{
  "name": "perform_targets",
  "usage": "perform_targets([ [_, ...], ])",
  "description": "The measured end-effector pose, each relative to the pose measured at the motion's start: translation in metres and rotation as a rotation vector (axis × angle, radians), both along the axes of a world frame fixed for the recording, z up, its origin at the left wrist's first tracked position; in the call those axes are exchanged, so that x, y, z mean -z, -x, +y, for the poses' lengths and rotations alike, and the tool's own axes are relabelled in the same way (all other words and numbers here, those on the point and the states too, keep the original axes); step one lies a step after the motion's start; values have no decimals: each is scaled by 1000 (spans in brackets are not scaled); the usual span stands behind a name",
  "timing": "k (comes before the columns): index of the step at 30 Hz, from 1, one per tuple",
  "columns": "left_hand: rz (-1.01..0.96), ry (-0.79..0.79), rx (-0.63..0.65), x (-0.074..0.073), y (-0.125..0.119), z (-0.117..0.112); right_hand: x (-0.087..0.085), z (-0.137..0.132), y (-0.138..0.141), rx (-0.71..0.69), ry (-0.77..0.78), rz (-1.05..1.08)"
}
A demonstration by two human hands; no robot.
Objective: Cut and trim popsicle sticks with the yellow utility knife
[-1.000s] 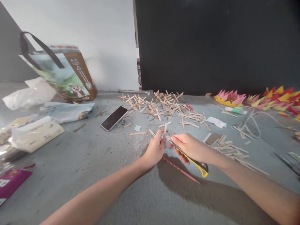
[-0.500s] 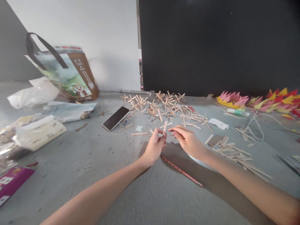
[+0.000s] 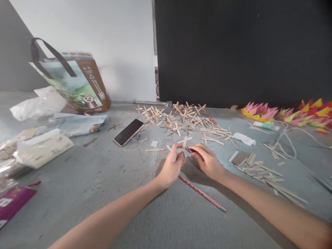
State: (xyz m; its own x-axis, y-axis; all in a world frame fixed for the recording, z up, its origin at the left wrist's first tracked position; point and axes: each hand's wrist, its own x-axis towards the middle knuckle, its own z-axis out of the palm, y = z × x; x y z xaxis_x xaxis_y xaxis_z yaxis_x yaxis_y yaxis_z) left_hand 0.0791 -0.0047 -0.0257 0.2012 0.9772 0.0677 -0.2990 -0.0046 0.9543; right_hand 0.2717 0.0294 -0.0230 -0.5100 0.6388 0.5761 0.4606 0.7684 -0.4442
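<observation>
Grey surface (image 3: 121, 211): is spreading under both hands and carrying everything loose.
Black panel (image 3: 241, 52): is standing beyond the hands, closing off the far edge.
Carrier bag (image 3: 85, 84): is standing far ahead and left of the left hand, leaning slightly, its strap arching upward.
Crossed sticks (image 3: 178, 119): are lying heaped ahead of both hands, probably pushed there to keep the near space free.
Loose sticks (image 3: 259, 173): are lying right of the right hand, perhaps left there for an easy reach.
Left hand (image 3: 171, 167): is grasping a wooden stick (image 3: 185, 142) between thumb and fingers, its end pointing up and away, likely leaving that end exposed to the other hand.
Right hand (image 3: 209, 162): is pinching a dark object (image 3: 191, 150) just beside the stick; the fingers are hiding most of it, and contact with the stick is hard to tell. The close grip is presumably giving fine control.
Phone (image 3: 129, 132): is lying face up, ahead and left of the left hand, apparently out of the forearm's way.
Red pencil (image 3: 203, 193): is lying slantwise below the gap between the hands, touched by neither.
</observation>
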Motion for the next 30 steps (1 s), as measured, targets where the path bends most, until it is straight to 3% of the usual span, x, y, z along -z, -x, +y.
perform_targets([
  [16,-64,4,-2,-2,0,-2,1,-1,-2,-82,26,21],
  [30,-77,25,-2,-1,-1,-1,-1,2,-1,-20,33,96],
])
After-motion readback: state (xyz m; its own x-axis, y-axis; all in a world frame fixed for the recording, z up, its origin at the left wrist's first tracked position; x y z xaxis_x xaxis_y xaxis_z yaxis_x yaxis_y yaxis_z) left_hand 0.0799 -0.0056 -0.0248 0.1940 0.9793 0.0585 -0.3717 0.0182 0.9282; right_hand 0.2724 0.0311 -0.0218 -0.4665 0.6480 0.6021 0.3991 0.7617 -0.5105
